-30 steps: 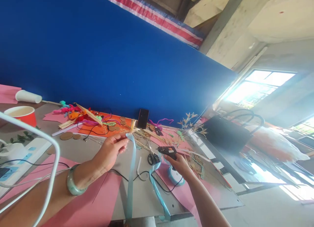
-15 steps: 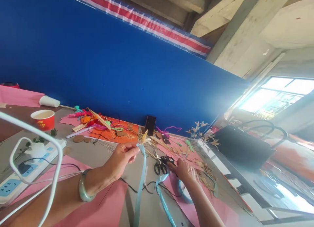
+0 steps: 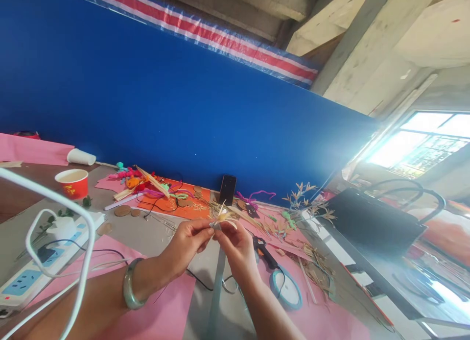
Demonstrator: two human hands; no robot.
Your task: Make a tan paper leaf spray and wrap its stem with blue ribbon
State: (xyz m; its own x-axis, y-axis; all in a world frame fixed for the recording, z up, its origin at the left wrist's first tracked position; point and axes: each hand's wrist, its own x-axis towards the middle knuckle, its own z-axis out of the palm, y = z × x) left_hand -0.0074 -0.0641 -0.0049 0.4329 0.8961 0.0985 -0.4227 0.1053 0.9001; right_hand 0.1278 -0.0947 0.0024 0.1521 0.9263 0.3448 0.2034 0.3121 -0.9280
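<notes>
1. Head view, and here are both hands together over the middle of the surface point(image 3: 237, 308): the left hand point(image 3: 191, 239) pinches the base of a pale, flower-like dried-straw piece point(image 3: 223, 216), thumb against fingers.
2. Right beside it, the right hand point(image 3: 239, 247) has its thumb and fingertips closed on the same base; which fingers carry the pressure, I can't tell.
3. And the piece itself? Up between the two sets of fingertips, its narrow strips fanning out above them, clear of the surface.
4. Light-blue ribbon point(image 3: 216, 291) at that base too, its long tail hanging below the hands, between the two forearms.
5. The step in hand, as I judge it: fitting and pressing the ribbon around the foot of the straw strips, fine two-handed work.
6. What does the next move call for? A steady left pinch, I'd say, the right fingers guiding the ribbon snugly, and the tail kept untwisted.
7. Just to the right of the right hand lies a black glue gun point(image 3: 268, 255), with a ribbon spool point(image 3: 287, 288) nearer the wearer; hot glue, if the gun is on, would ask for careful fingers.
8. Beyond the hands, a dark smartphone point(image 3: 227, 189) stands against the blue partition point(image 3: 176, 105).
</notes>
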